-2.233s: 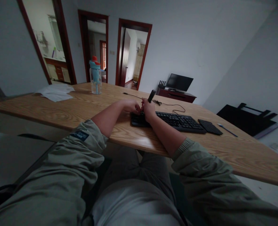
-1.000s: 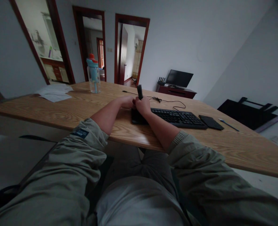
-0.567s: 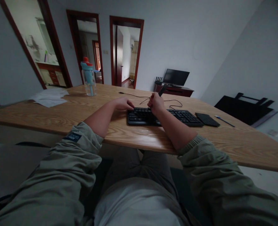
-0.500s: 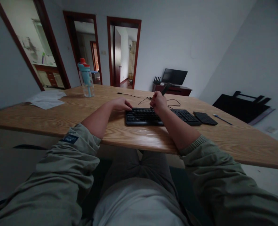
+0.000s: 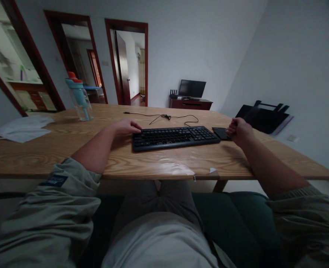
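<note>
A black keyboard (image 5: 178, 138) lies on the wooden table in front of me, with bare-looking patches among its keys. At its left end, my left hand (image 5: 128, 127) grips the upper corner, fingertips on the edge. My right hand (image 5: 239, 131) is closed in a fist above the table, beyond the keyboard's right end. From it sticks up a black-handled tool (image 5: 251, 113), faint against the dark background; its working end is hidden. Under that hand lies a flat black piece with key-like rows (image 5: 220, 133), partly covered.
The keyboard's cable (image 5: 165, 116) lies bundled behind it. A clear bottle with a blue and red lid (image 5: 80, 97) and white papers (image 5: 25, 127) are on the left. A monitor (image 5: 192, 89) stands on a far cabinet. A black framed object (image 5: 261, 117) is beyond the table at right.
My right hand has moved right with the black-handled tool, from over the keyboard's middle to past its right end. The left hand stays at the keyboard's left corner. The view has turned right.
</note>
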`<state>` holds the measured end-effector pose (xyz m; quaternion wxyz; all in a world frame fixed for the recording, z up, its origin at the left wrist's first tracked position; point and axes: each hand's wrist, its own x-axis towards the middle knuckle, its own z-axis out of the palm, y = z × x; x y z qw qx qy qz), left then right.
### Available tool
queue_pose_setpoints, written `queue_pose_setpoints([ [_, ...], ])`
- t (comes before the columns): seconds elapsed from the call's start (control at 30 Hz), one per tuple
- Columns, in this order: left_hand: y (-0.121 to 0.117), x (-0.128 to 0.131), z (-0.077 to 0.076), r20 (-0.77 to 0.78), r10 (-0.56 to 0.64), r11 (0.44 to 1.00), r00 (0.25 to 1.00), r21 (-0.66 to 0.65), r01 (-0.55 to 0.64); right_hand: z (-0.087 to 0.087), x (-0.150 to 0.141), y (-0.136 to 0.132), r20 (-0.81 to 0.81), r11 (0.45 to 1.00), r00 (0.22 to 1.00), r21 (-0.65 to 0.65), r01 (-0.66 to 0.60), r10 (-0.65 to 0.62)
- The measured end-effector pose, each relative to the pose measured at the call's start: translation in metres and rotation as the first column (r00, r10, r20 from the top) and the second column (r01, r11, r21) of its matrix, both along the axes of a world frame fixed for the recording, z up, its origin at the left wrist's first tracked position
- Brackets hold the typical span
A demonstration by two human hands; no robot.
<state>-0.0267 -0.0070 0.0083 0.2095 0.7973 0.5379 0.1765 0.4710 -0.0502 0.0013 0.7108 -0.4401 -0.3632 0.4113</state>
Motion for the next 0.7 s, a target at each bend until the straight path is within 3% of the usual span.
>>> queue_pose_setpoints([
  [0.2, -0.005, 0.001, 0.003, 0.018, 0.01, 1.0, 1.0, -0.011, -0.01, -0.017, 0.022, -0.013, 0.052, 0.999, 0.998, 0.033, 0.031, -0.033],
  [0.37, -0.01, 0.005, 0.007, -0.031, 0.038, 0.999, 0.999, 0.003, -0.038, -0.02, 0.016, -0.014, 0.176, 0.999, 0.984, -0.04, 0.027, -0.02],
  [0.5, -0.008, 0.004, 0.006, -0.029, 0.032, 0.999, 0.999, 0.006, -0.032, -0.022, 0.011, -0.015, 0.28, 0.989, 0.958, -0.113, 0.093, -0.058],
  [0.7, -0.005, 0.002, 0.003, -0.02, 0.02, 1.0, 1.0, 0.001, -0.02, -0.016, 0.011, -0.021, 0.26, 0.982, 0.96, -0.124, 0.141, -0.105],
])
